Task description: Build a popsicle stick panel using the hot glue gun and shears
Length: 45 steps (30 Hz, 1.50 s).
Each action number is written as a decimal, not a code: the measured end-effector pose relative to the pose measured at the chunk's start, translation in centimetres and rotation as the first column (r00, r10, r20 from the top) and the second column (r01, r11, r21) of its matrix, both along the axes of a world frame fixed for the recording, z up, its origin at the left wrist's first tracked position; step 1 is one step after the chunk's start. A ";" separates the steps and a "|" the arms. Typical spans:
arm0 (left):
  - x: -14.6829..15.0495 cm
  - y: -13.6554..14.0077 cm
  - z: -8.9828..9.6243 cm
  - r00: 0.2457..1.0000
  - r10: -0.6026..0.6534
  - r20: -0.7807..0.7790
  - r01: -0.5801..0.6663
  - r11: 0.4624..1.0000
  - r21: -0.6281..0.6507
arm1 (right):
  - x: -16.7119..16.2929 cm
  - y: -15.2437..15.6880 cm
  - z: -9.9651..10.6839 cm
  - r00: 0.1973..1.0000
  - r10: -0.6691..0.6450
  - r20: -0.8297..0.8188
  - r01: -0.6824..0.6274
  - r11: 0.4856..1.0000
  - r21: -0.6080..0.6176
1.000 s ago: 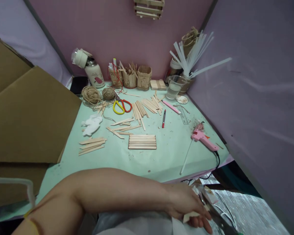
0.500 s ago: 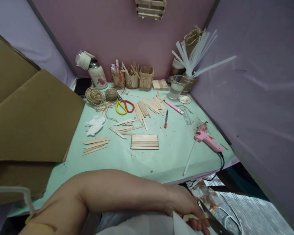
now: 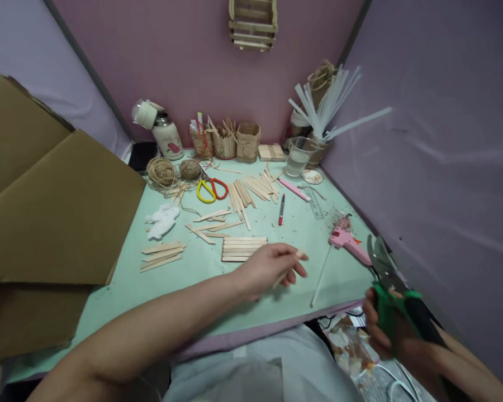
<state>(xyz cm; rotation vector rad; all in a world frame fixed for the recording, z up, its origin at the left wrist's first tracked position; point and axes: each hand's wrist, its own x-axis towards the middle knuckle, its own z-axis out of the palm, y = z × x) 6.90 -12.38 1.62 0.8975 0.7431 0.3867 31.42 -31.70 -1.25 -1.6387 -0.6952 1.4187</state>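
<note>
Over the front of the table, my left hand [image 3: 272, 271] is closed on a pale wooden craft stick [image 3: 279, 280], mostly hidden by the fingers. Just behind it lies a small panel of sticks [image 3: 238, 249] side by side, its right end partly covered by the hand. Beyond the table's right front edge, my right hand [image 3: 388, 335] grips green-handled shears [image 3: 388, 312], somewhat blurred, with the blades pointing up and spread apart. The pink glue gun [image 3: 350, 245] lies close to those blades, a glue stick [image 3: 322, 276] extending from it.
Loose craft sticks [image 3: 241, 198], yellow-and-red scissors [image 3: 212, 190], a red-ended pen [image 3: 281, 210] and a pink cutter [image 3: 294, 190] lie farther back. Twine balls [image 3: 162, 172] and a cup of water [image 3: 297, 159] stand behind. A large cardboard box [image 3: 62, 206] fills the left side.
My left hand has moved from below the table's front edge up over the table, beside the stick panel. My right hand has come into view, raising the shears at the right.
</note>
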 end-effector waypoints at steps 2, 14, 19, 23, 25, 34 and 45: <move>-1.5 1.7 -0.1 0.992 0.121 0.034 -0.123 0.991 0.054 | -1.8 4.3 0.9 0.987 -0.022 -0.159 0.041 0.992 0.118; -6.4 4.5 -1.3 0.929 0.366 0.055 -0.368 0.928 0.055 | -11.4 15.1 -0.7 0.954 -0.066 -0.292 0.181 0.904 0.387; -7.6 4.9 -0.7 0.913 0.404 0.054 -0.407 0.913 0.039 | -11.8 15.7 -1.7 0.953 -0.082 -0.293 0.190 0.912 0.363; -9.1 4.9 -0.4 0.899 0.438 0.009 -0.437 0.894 0.097 | -11.8 16.0 -1.9 0.928 -0.086 -0.362 0.213 0.921 0.327; -10.1 4.8 -0.3 0.888 0.460 0.002 -0.455 0.878 0.151 | -11.8 16.1 -2.0 0.916 -0.085 -0.392 0.221 0.923 0.316; -14.5 5.5 -1.0 0.743 0.655 -0.136 -0.530 0.700 0.478 | -9.6 16.7 -0.9 0.799 -0.087 0.596 -0.090 0.961 0.262; -21.1 3.6 -1.6 0.409 0.799 -0.441 0.141 0.422 0.895 | -9.8 17.3 -1.7 0.337 0.043 0.941 -0.259 0.965 0.048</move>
